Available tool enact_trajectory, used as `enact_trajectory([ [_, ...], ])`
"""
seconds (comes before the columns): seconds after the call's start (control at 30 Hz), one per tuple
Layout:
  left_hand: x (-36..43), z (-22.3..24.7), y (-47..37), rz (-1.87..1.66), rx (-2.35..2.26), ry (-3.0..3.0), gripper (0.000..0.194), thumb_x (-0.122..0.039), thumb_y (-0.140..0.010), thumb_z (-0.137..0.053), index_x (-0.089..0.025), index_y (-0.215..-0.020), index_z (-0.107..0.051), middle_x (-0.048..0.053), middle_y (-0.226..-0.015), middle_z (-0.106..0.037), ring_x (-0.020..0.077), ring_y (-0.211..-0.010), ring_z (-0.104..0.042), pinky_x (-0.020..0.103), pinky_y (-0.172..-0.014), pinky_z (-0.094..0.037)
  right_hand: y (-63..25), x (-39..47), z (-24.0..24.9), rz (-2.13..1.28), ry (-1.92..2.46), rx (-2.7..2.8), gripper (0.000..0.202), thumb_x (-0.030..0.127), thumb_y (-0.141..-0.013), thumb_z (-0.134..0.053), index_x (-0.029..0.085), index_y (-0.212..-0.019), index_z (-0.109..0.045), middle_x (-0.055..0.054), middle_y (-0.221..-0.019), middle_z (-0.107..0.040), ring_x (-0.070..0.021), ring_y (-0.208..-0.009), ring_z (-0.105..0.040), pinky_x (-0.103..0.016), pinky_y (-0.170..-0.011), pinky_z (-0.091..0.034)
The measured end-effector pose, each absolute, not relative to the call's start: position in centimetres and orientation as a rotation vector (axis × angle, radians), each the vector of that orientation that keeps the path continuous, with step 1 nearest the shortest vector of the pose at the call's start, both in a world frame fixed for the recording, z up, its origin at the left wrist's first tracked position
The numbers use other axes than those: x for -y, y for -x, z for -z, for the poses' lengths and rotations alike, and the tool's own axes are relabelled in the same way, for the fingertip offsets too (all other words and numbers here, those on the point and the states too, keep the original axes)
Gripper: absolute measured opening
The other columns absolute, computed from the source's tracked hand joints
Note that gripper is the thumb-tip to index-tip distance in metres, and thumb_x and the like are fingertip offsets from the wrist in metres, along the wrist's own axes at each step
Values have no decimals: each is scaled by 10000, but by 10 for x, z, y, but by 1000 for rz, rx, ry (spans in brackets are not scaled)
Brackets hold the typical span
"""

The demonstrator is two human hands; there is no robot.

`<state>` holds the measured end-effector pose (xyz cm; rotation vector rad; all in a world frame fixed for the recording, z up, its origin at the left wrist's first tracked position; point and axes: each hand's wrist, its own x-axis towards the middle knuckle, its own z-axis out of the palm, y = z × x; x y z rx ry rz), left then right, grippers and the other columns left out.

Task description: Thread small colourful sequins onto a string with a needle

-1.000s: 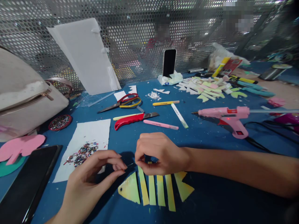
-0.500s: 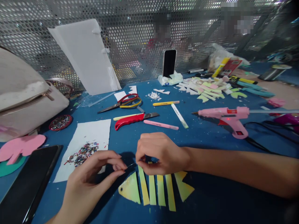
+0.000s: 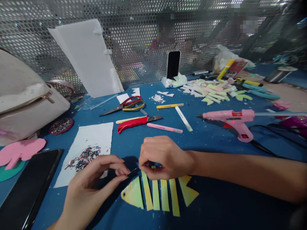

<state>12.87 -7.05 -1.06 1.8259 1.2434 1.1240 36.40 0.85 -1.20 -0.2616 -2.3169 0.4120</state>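
Beyond the left hand (image 3: pixel 92 187) lie beads (image 3: pixel 85 157), perhaps.

- Head (image 3: pixel 133 194), strips (image 3: pixel 156 195) and tail (image 3: pixel 188 191) lie left to right at the bench (image 3: pixel 127 140) front.
- Strand (image 3: pixel 135 169) spans left hand (image 3: pixel 92 185) and right hand (image 3: pixel 160 158), the latter over the strips' far ends.
- Beads (image 3: pixel 86 158) lie on paper (image 3: pixel 96 134) behind the left hand; near phone (image 3: pixel 31 185) lies farther left.
- Knife (image 3: pixel 139 121) lies behind the hands, scissors (image 3: pixel 121 107) behind it, glue gun (image 3: pixel 223 116) right.
- Far phone (image 3: pixel 173 64) stands on a packet (image 3: pixel 172 83), scraps (image 3: pixel 211 88) to its right.
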Motion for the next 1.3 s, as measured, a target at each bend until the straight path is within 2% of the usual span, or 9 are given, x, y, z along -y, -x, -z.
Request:
enact_trajectory([
  [0.33, 71, 12, -129, -1128, -1262, -1793, 242, -118, -857, -713, -272, -1040, -682, -18, -870, -769, 148, -788, -759, 210, -782, -635, -362, -8, 10, -323, 239, 2335, 137, 152, -964, -554, 174, -847, -623, 8, -734, -622, -120, -670, -465, -253, -644, -379],
  [0.57, 74, 9, -138, -1185, -1321, -1699, 172, -162, -853, -723, -221, -1007, -675, 12, -827, -768, 184, -760, -756, 284, -780, -649, -360, -9, 10, -271, 204, 2362, 144, 216, -1001, -587, 166, -890, -664, -13, -782, -634, -127, -689, -479, -263, -671, -381],
  [0.8, 75, 13, -133, -1180, -1248, -1896, 287, -91, -855, -710, -286, -1063, -679, -42, -886, -768, 132, -807, -760, 200, -815, -628, -359, -4, 9, -258, 216, 2328, 150, 208, -1003, -576, 171, -895, -672, -7, -752, -598, -137, -685, -457, -269, -679, -368],
  [1.0, 77, 15, -132, -1182, -1257, -1959, 295, -112, -851, -736, -283, -1083, -676, -31, -905, -775, 151, -807, -768, 227, -817, -636, -359, -2, 8, -231, 209, 2314, 132, 191, -993, -581, 164, -895, -665, -5, -753, -586, -139, -683, -439, -272, -680, -359],
  [1.3, 77, 16, -130, -1161, -1256, -2004, 309, -129, -861, -743, -301, -1107, -670, -54, -933, -768, 116, -827, -758, 172, -851, -611, -357, -1, 10, -107, 203, 2315, 157, 209, -999, -577, 171, -873, -661, 5, -732, -564, -141, -678, -416, -279, -674, -347],
])
